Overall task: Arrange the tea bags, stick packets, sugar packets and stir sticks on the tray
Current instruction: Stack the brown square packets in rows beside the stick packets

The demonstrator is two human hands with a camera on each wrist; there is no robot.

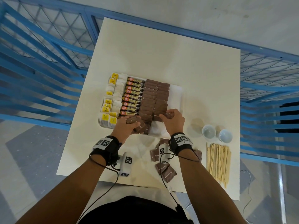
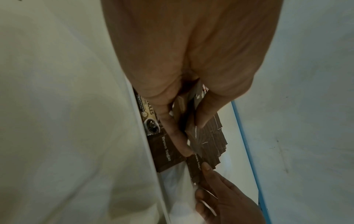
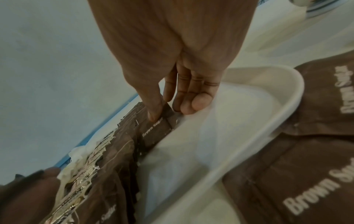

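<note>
The white tray [image 1: 182, 101] holds tea bags [image 1: 111, 101] at left, a column of granules stick packets [image 1: 132, 97], then two columns of brown sugar packets [image 1: 153, 96]. My left hand [image 1: 135, 126] grips a small stack of sugar packets [image 2: 191, 121] over the tray's near edge. My right hand [image 1: 166, 116] pinches one sugar packet [image 3: 155, 133] between thumb and fingers at the near end of the right sugar column. The tray's right part is bare. Stir sticks [image 1: 218, 162] lie in a pile on the table at right.
Several loose sugar packets [image 1: 166, 172] lie on the table under my right wrist. Two small white cups [image 1: 208, 131] [image 1: 225, 135] stand beyond the sticks. Blue railing surrounds the white table [image 1: 161, 54].
</note>
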